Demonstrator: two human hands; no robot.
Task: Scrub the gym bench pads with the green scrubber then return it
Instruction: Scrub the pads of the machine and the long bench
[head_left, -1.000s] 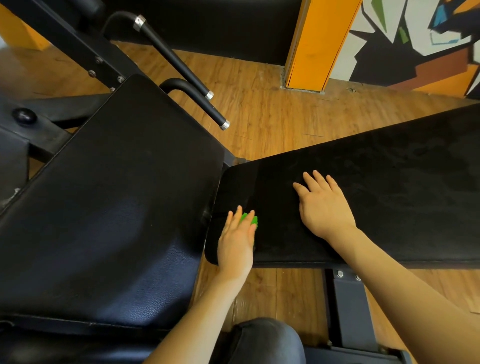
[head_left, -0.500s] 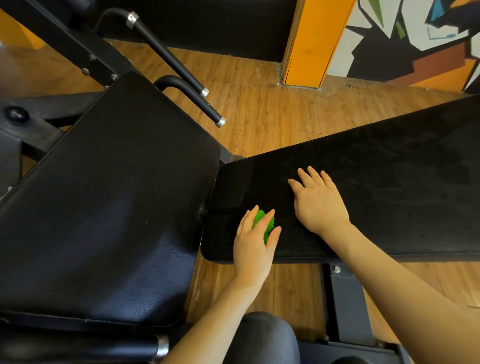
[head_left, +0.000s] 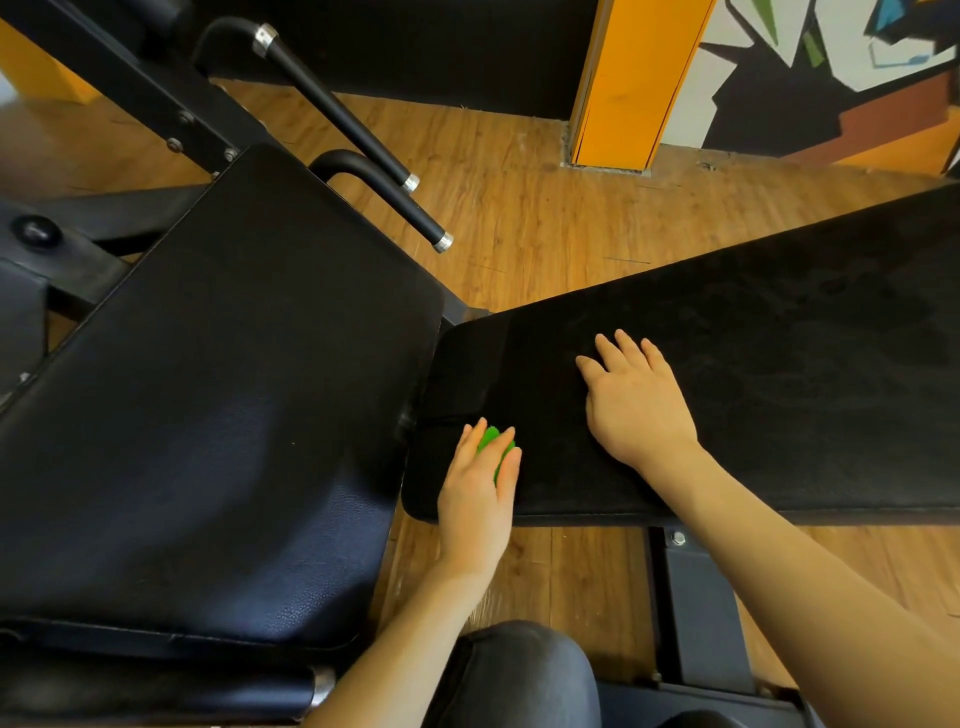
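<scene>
Two black bench pads (head_left: 779, 364) over wooden floor (head_left: 545, 218).

Your forearms (head_left: 779, 561) are bare, with no sleeves, rings or watch on them. Your knee (head_left: 524, 675) is covered by dark grey-blue trousers.
</scene>
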